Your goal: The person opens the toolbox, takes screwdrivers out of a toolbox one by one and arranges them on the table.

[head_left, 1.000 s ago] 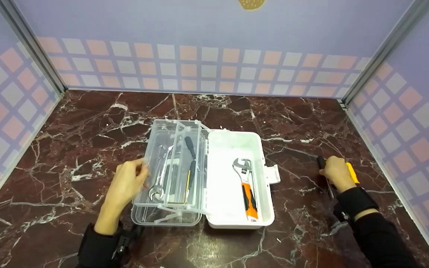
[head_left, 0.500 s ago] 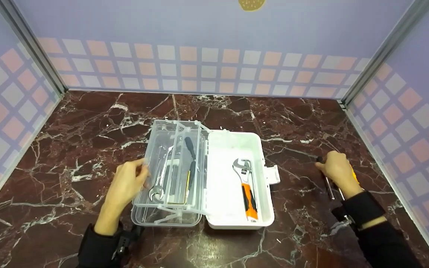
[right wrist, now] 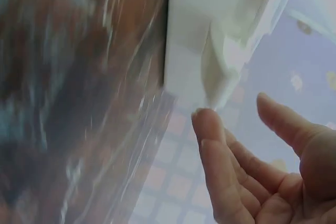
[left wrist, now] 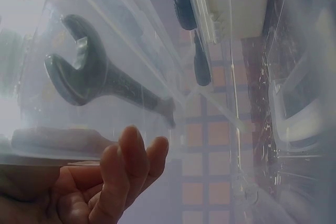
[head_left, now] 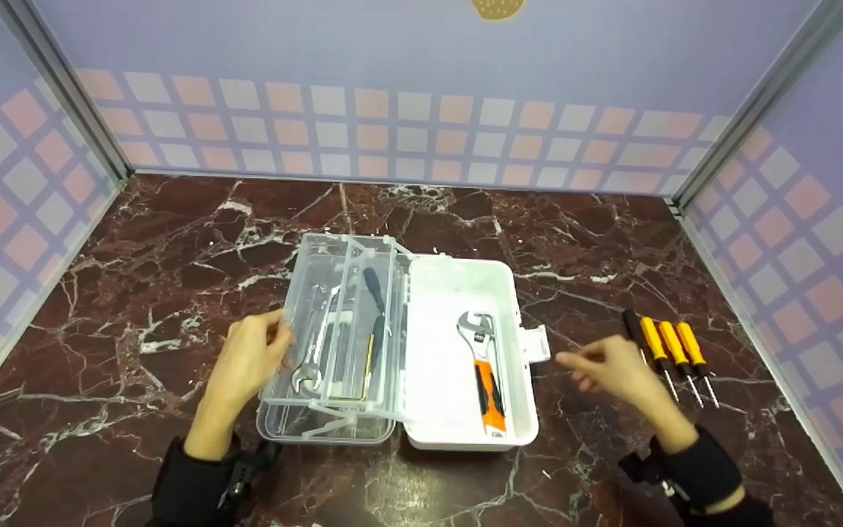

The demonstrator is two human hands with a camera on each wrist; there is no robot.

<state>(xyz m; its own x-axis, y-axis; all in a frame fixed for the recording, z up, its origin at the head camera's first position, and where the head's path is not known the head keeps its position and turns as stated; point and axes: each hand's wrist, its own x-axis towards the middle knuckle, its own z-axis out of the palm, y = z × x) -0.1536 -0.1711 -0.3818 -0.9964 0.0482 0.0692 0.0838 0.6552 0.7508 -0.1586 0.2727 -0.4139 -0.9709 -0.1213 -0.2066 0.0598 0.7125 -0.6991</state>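
In the head view my left hand (head_left: 246,362) holds the left edge of a clear plastic tray (head_left: 279,402), raised over the opened clear lid (head_left: 319,438) of a toolbox. An open-ended wrench (left wrist: 89,66) lies in the tray, seen through its plastic in the left wrist view. My right hand (head_left: 615,369) is held in the air right of the white toolbox base (head_left: 440,366), thumb and fingers apart, holding nothing. Close to its fingertips is the white latch (head_left: 536,344). An adjustable wrench (head_left: 489,395) with an orange-black handle lies in the base.
Three yellow-handled screwdrivers (head_left: 674,344) lie side by side on the dark marbled table (head_left: 575,241), with a black-handled tool (head_left: 632,327) to their left. A thin metal rod (head_left: 497,359) lies beside the adjustable wrench. Patterned panels (head_left: 407,58) enclose the back and sides.
My right hand has let go of the tools at the right and moved left and nearer, toward the latch. The screwdrivers now show uncovered. The left hand has stayed on the tray.
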